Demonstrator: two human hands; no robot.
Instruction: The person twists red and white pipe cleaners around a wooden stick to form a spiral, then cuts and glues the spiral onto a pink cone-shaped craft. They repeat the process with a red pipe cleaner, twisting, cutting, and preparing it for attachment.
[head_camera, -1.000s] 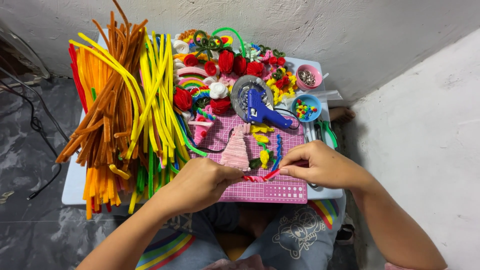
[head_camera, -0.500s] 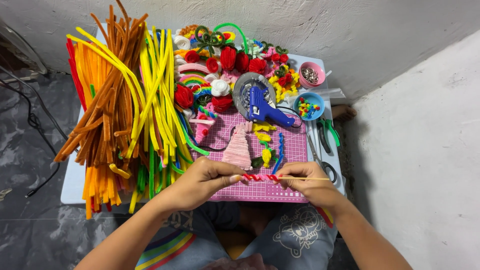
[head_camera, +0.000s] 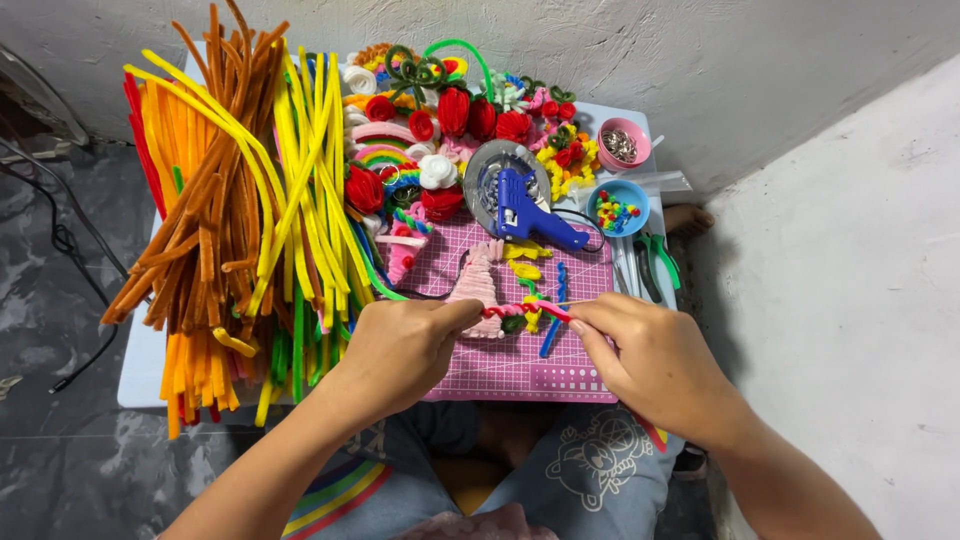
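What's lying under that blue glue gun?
The blue glue gun lies across a round grey roll that looks like tape, with its nozzle end over the pink cutting mat. The middle of the roll is covered by the gun, so what is there cannot be seen.

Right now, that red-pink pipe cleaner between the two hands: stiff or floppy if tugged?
Likely bendy, not stiff: the red-pink pipe cleaner spans left hand to right hand already twisted. Probably light, since fingertips alone hold it. Its fuzzy surface should grip rather than slip. The loose yellow pipe cleaners curve and droop similarly.
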